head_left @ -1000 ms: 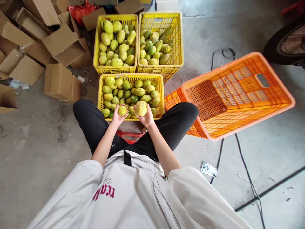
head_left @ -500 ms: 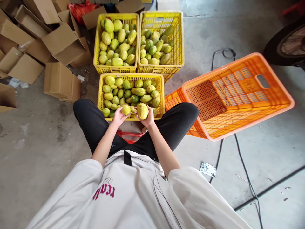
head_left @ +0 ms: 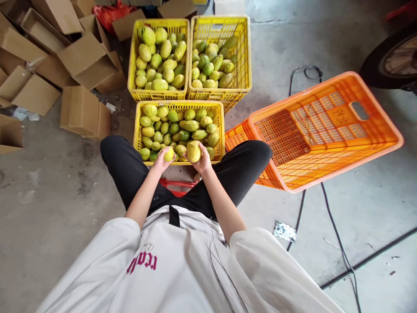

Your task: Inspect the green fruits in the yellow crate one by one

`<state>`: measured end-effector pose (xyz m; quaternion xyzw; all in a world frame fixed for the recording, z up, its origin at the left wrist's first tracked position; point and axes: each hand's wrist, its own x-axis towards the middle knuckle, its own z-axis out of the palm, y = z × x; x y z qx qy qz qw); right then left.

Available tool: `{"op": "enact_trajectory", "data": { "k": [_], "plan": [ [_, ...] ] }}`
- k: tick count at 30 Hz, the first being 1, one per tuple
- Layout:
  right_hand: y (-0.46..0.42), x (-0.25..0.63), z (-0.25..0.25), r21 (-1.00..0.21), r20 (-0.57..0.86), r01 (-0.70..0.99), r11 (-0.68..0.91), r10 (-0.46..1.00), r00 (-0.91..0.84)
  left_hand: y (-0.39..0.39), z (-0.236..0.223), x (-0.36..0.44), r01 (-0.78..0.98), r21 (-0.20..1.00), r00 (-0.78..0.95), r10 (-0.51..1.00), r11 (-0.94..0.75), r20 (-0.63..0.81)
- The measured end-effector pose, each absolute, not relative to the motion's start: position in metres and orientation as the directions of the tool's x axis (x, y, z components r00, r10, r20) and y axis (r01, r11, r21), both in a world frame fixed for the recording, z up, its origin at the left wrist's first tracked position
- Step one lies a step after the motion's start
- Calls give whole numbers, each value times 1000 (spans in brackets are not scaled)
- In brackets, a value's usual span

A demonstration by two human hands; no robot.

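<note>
My left hand (head_left: 161,162) is closed round a small yellow papaya (head_left: 168,154). A larger, lumpy yellow papaya (head_left: 193,151) sits in my right hand (head_left: 203,161), with the fingers curled about its side and underside. Both hands are over the near edge of a yellow plastic crate (head_left: 221,130) between my knees. In that crate lie several green and yellow papayas (head_left: 189,125), partly hidden at the front by my hands.
Two more yellow crates, left (head_left: 130,65) and right (head_left: 249,56), hold papayas behind the near one. An orange crate (head_left: 325,130) lies tilted at my right. Cardboard boxes (head_left: 85,111) are heaped at left. Cables (head_left: 335,230) and a wheel (head_left: 395,61) are at right.
My left hand has moved slightly left and turned the small papaya, widening the gap between the two fruits. The larger papaya in my right hand has barely shifted.
</note>
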<state>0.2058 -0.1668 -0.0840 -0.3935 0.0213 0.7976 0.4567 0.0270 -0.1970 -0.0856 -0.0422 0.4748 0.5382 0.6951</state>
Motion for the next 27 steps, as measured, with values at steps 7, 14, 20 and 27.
{"op": "enact_trajectory", "data": {
  "k": [7, 14, 20, 27],
  "plan": [
    [-167, 208, -83, -297, -624, -735, -610, 706, -334, -197, -75, 30, -755, 407, 73, 683, 514, -727],
    [-169, 211, -65, -272, -501, -776, -569, 772, -391, -192, -66, 26, -854, 357, -1, 685, 378, -729],
    [-165, 212, -66, -259, -542, -752, -606, 736, -406, -193, -66, 24, -879, 357, -31, 709, 316, -704],
    [-164, 215, -70, -232, -601, -803, -549, 730, -326, -191, -66, 26, -887, 380, -132, 644, 263, -754]
  ]
}}
